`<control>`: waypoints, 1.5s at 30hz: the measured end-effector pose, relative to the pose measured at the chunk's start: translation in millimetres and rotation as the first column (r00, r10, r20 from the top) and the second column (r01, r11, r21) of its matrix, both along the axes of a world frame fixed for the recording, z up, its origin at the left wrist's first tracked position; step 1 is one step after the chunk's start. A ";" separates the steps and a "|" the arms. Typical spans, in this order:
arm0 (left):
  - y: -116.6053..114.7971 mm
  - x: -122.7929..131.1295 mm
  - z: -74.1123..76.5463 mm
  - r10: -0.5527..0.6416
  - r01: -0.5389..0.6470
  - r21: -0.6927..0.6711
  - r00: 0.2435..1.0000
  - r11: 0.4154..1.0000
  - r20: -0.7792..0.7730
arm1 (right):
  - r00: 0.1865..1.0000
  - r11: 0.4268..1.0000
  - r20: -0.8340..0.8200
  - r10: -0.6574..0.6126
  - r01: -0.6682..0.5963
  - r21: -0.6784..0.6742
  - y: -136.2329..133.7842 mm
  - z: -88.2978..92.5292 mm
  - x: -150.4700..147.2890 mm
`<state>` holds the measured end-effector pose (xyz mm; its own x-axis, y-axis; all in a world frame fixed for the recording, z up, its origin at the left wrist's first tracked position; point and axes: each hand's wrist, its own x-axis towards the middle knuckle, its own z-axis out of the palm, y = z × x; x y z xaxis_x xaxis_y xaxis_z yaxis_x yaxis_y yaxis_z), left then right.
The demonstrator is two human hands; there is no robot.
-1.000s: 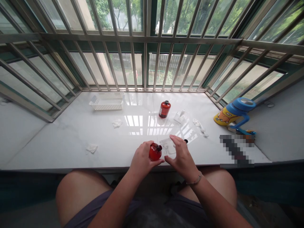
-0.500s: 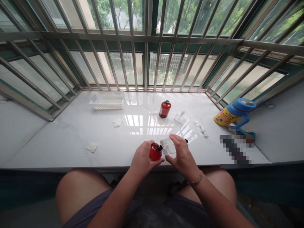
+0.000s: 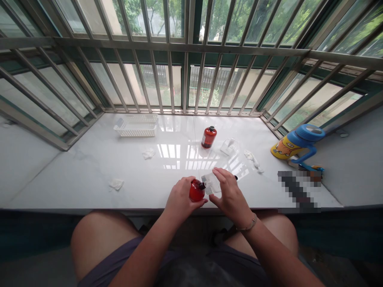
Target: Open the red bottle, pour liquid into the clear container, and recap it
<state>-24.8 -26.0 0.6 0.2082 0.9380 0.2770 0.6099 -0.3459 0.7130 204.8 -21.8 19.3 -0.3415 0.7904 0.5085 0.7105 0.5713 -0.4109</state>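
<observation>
Red bottle (image 3: 196, 191) is held just above the front edge of the desk (image 3: 89, 175), directly before the person's knees, with the left hand (image 3: 179, 201) closed around its round body from the left and from below. The right hand (image 3: 230, 195) grips a small clear container (image 3: 211, 183), fingers curled over its top and thumb beneath, and holds it against the bottle's dark neck. The bottle is tipped onto its side: its long axis runs roughly left to right along the desk edge, base in the left palm, mouth pointing to the person's right and slightly away, into the clear container. A small black cap (image 3: 235, 177) lies on the desk just beyond the right hand, so the bottle is probably uncapped, though the mouth itself is too small to confirm. Probable faults: if the tilt steepens or the two mouths part, liquid could miss the container and run over the glossy desk or drop past the edge onto the person's legs. The clear container looks thin, so too firm a squeeze could deform it and push its contents out. The level inside cannot be read, so overfilling is also possible. A second red bottle (image 3: 208, 136) stands upright well behind, with crumpled tissues (image 3: 116, 183) lying apart to the left.
</observation>
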 end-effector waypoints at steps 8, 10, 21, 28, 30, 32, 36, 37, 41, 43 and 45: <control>-0.1 -1.2 -0.5 -0.001 0.001 0.003 1.000 1.000 0.014 | 1.000 1.000 0.022 0.011 -0.011 0.005 1.8 3.9 0.8; -0.2 -1.6 -0.2 0.004 -0.004 0.003 1.000 1.000 0.012 | 0.999 1.000 0.029 0.012 -0.012 0.010 2.2 5.7 0.2; -0.5 -1.4 1.4 0.011 -0.010 -0.033 1.000 0.999 0.026 | 0.997 0.999 0.075 0.021 -0.023 0.033 3.7 12.3 -2.1; -0.1 -2.4 1.5 0.008 -0.006 -0.052 0.999 0.999 0.032 | 0.995 0.999 0.096 0.023 -0.027 0.034 4.7 14.7 -2.6; -0.1 -2.5 2.3 0.009 -0.007 -0.055 0.999 0.998 0.034 | 0.994 0.999 0.104 0.024 -0.028 0.036 4.9 15.5 -2.6; -0.4 -2.5 2.8 0.010 -0.008 -0.060 0.999 0.998 0.038 | 0.993 0.999 0.116 0.026 -0.031 0.044 5.1 16.4 -2.5; -1.0 -2.4 2.3 0.011 -0.008 -0.062 0.999 0.998 0.045 | 0.990 0.997 0.139 0.024 -0.033 0.064 5.4 17.5 -2.5; -0.9 -2.3 2.0 0.011 -0.008 -0.062 0.999 0.998 0.046 | 0.989 0.997 0.143 0.022 -0.032 0.066 5.5 17.6 -2.5; -0.4 -2.5 2.0 0.011 -0.009 -0.063 0.999 0.998 0.047 | 0.987 0.998 0.158 0.017 -0.027 0.063 5.6 17.5 -2.8; -0.4 -2.6 2.3 0.013 -0.010 -0.066 0.999 0.998 0.047 | 0.986 0.998 0.169 0.017 -0.027 0.061 5.7 17.3 -2.8; -0.7 -2.8 2.4 0.012 -0.009 -0.067 0.999 0.998 0.049 | 0.984 0.998 0.176 0.018 -0.029 0.063 5.9 16.9 -2.7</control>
